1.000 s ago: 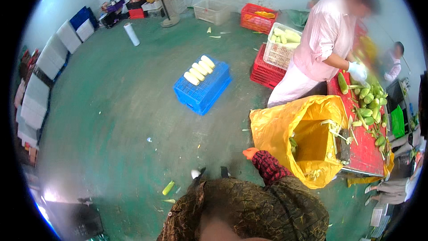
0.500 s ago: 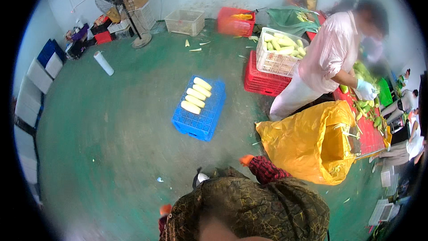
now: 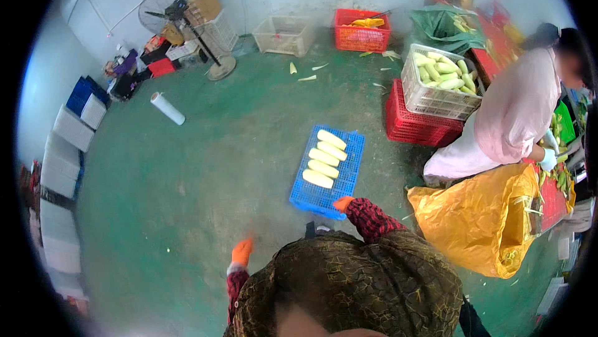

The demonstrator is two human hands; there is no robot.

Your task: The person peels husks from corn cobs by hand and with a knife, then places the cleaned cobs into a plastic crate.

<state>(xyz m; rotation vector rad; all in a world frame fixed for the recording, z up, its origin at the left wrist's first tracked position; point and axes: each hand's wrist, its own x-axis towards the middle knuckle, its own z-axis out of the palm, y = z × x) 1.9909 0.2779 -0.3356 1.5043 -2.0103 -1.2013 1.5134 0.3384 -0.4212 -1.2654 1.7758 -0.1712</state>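
Green floor (image 3: pixel 187 178): R hand (image 3: pixel 343 204) nr blue crate (image 3: pixel 349 170), L hand (image 3: pixel 243 252) apart; fingers (image 3: pixel 339 206): grip unclear.

There's the blue crate (image 3: pixel 350 169), just right of centre, mesh side up, pale yellow gourds (image 3: pixel 323 169) lying side by side on it, running near to far!

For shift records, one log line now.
right orange-gloved hand: near blue plastic crate; left orange-gloved hand: farther off; pale oblong vegetables: atop crate
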